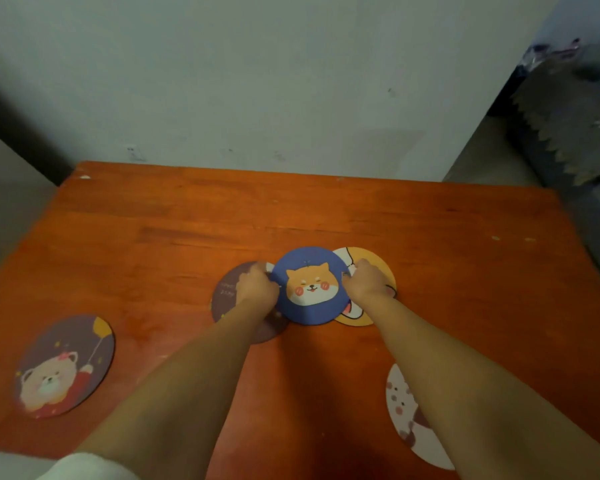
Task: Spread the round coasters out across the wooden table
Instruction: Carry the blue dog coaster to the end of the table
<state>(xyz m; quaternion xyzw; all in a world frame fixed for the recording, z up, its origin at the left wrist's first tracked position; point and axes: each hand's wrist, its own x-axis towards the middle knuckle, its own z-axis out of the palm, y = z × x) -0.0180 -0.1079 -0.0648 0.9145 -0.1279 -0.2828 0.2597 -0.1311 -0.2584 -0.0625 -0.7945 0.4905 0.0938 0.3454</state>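
Midway through, apparently: two coasters already lying apart, three bunched at the middle of the bench (326,209). Bear coaster (65,367) alone toward the near left corner; white coaster (400,403) alone near the right side of the front edge, partly hidden under the right forearm. At the centre, blue dog coaster (310,287) on top, overlapping the purple coaster (227,292) to its left and the yellow coaster (361,254) to its right.

Step in hand, judging by the grip: pulling the two lower coasters out from under the blue one. Left hand (257,287) curled over the inner edge of the purple coaster, fingers bent and pressing or pinching there; right hand (366,280) likewise curled on the yellow coaster just beside the blue rim. Cannot tell whether either pinches an edge or only presses flat, given the blur.

Next move calling for outward slides in opposite directions, purple toward the left edge, yellow toward the right edge, with enough downward pressure to drag each free without carrying the blue one along. Plenty of bare wood toward the far edge for the rest.

Both forearms stretched forward from the front edge, converging toward the centre, wrists bent down, knuckles up.
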